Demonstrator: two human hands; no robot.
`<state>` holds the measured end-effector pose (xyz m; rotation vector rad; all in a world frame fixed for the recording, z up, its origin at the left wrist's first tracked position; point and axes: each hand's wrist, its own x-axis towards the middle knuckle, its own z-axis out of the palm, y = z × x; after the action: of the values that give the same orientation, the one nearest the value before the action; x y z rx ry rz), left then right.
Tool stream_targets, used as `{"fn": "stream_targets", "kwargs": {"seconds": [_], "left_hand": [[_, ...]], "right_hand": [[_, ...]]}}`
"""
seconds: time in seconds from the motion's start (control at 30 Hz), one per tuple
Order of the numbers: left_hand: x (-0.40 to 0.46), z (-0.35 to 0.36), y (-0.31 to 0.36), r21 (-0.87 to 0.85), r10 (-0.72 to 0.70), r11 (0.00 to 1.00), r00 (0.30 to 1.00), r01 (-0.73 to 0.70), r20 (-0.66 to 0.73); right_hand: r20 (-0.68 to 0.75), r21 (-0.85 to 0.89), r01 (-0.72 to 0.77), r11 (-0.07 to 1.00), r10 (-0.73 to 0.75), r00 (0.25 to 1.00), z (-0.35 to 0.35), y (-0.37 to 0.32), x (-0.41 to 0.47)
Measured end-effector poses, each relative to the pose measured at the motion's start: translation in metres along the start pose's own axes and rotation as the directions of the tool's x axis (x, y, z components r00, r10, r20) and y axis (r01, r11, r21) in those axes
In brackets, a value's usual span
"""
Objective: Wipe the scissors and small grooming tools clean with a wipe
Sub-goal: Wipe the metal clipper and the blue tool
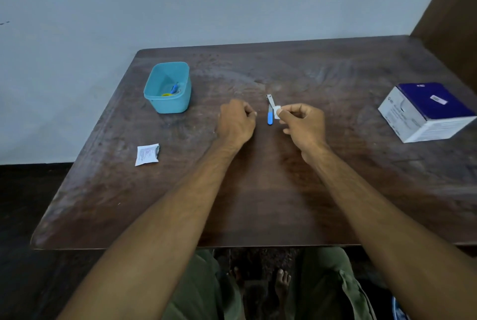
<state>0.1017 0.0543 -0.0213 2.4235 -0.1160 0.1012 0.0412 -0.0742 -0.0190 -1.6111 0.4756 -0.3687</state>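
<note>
Wipe (277, 112) pinched in right hand (303, 123) fingers beside nail clipper (270, 110); left hand (236, 122) clenched, empty.

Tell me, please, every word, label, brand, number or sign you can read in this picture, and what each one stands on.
Nothing can be read for certain.
White and blue box: printed lines on its white side and a small label on its blue top, all too blurred to read.
Opened sachet: faint reddish print, too small to read.
Blue tub, nail clipper and wipe: no text visible.

Table (258, 203) (wood): tub (167, 90), sachet (146, 154), box (426, 113).
</note>
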Motion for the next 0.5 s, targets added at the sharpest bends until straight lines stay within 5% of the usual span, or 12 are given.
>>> {"fn": "stream_targets", "kwargs": {"seconds": [0.5], "left_hand": [[0.041,0.035,0.045,0.090,-0.118,0.989,0.992,0.114,0.034]], "right_hand": [[-0.007,0.077,-0.030,0.997,0.030,1.000,-0.020,0.017,0.022]]}}
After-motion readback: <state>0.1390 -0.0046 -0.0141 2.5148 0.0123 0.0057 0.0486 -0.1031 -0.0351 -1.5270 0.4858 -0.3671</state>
